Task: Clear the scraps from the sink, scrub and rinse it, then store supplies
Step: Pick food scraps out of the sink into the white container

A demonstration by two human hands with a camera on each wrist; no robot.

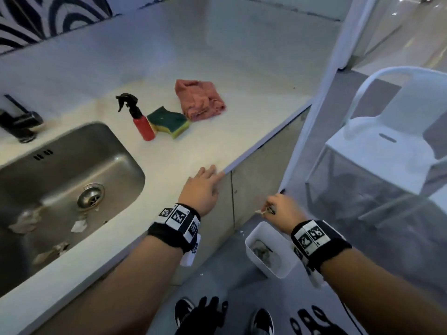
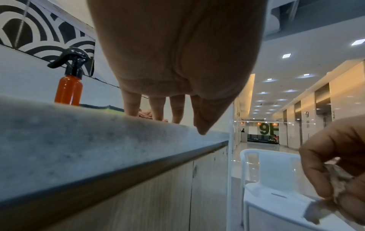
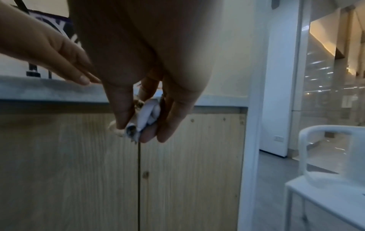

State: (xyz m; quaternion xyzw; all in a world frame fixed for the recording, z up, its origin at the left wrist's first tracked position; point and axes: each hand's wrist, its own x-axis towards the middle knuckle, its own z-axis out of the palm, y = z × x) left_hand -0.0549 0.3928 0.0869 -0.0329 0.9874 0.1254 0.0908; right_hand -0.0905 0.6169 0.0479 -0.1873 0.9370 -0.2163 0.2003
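Right hand (image 1: 281, 205) pinches a wad of scraps (image 3: 142, 121) above the white bin (image 1: 251, 247) on the floor; only the right wrist view shows its white paper. Left hand (image 1: 202, 187) rests flat, fingers straight, on the counter edge (image 1: 254, 146). More scraps lie in the sink (image 1: 116, 141).

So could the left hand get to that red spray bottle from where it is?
Probably yes: the left hand rests open at the counter edge, and only bare countertop lies between it and the spray bottle.
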